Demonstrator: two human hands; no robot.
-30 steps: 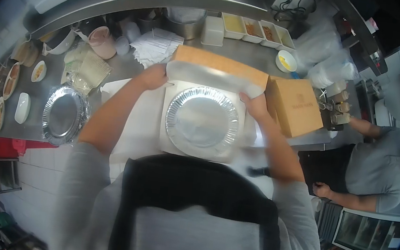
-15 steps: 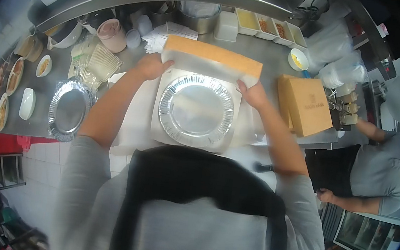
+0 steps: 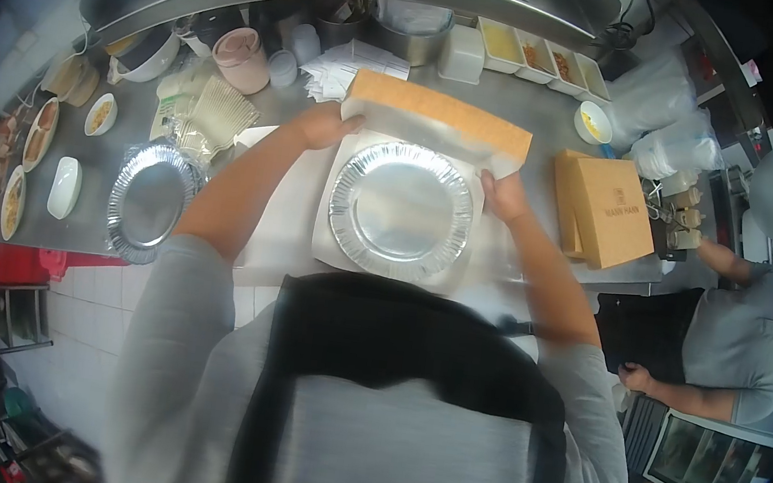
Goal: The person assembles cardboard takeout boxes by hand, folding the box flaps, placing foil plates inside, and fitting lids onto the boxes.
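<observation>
My left hand [image 3: 325, 125] grips the left end of a brown cardboard panel [image 3: 435, 117], its fingers curled round the edge. At the opposite end my right hand [image 3: 505, 196] pinches the lower corner. The panel stands raised with a pale inner face towards me and looks like the back wall of a box; whether it joins the white sheet below cannot be made out. Just in front of it, between my forearms, a round foil tray [image 3: 400, 209] with a crimped rim lies on a white cardboard sheet [image 3: 332, 252]. Neither hand touches the tray.
Left on the steel counter are more foil trays [image 3: 152, 203], a fanned stack of cartons [image 3: 219, 115] and small white dishes [image 3: 65, 188]. Brown boxes [image 3: 613, 216] stand right. Food containers [image 3: 502, 48] line the back. A co-worker in grey [image 3: 743, 324] is at the right.
The whole view has shifted, so the counter and its things appear farther right. Both hands keep their hold on the cardboard panel; the foil tray stays in place beneath it.
</observation>
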